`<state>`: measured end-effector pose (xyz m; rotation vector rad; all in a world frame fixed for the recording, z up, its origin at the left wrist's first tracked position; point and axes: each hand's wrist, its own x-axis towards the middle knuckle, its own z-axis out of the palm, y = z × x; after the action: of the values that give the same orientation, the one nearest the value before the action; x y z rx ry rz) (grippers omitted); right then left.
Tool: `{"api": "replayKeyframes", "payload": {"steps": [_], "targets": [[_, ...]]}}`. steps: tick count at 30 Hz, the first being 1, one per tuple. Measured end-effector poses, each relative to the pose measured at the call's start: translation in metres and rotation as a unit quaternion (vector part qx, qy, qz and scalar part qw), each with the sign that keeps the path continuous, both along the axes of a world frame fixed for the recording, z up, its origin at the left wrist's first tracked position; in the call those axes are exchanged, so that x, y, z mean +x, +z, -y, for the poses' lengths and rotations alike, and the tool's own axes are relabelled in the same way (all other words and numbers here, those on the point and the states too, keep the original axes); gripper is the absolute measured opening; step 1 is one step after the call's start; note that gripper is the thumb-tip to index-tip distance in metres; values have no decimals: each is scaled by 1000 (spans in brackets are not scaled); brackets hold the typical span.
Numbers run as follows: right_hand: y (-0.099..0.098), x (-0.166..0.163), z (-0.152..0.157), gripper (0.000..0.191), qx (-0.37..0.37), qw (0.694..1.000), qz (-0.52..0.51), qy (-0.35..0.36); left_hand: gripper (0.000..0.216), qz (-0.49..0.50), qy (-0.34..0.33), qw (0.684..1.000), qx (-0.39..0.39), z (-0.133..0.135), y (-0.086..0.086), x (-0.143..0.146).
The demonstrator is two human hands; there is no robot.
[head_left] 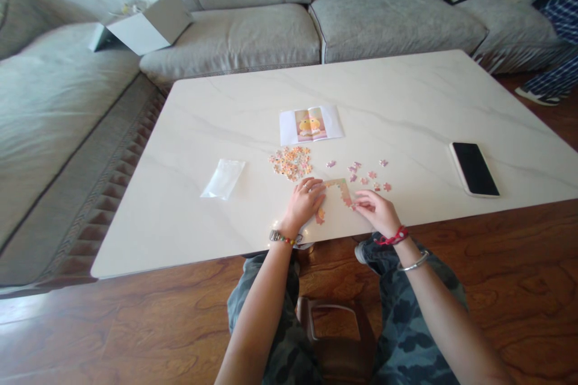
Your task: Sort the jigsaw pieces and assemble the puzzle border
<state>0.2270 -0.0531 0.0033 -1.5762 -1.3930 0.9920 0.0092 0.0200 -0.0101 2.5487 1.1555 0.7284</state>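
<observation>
A partly joined jigsaw puzzle border (345, 194) lies near the front edge of the table, forming a corner along its top and right sides. My left hand (305, 198) rests over the border's left side with its fingers stretched out, hiding part of it. At the lower end of the right side, my right hand (378, 209) pinches a small pink puzzle piece (353, 207), partly covered by the fingertips. Beyond my left hand is a heap of mixed puzzle pieces (291, 162). Several loose pink pieces (372, 174) lie scattered past my right hand.
A creased reference picture (311, 124) lies behind the heap on the white table (388, 102). To the left is a clear plastic bag (223, 179), to the right a phone (475, 169). A grey sofa (253, 33) stands behind; a person's checked trouser leg (553, 81) shows far right.
</observation>
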Motion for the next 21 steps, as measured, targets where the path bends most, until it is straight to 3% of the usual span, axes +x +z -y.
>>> {"api": "replayKeyframes", "payload": {"steps": [5, 12, 21], "targets": [[1, -4, 0, 9, 65, 992, 102, 21, 24, 1, 1, 1000, -1, 0, 1, 1], [-4, -7, -3, 8, 115, 978, 173, 13, 24, -1, -10, 1000, -9, 3, 2, 4], [-5, -7, -4, 8, 160, 957, 234, 61, 24, -15, -38, 999, -15, 9, 3, 15]]}}
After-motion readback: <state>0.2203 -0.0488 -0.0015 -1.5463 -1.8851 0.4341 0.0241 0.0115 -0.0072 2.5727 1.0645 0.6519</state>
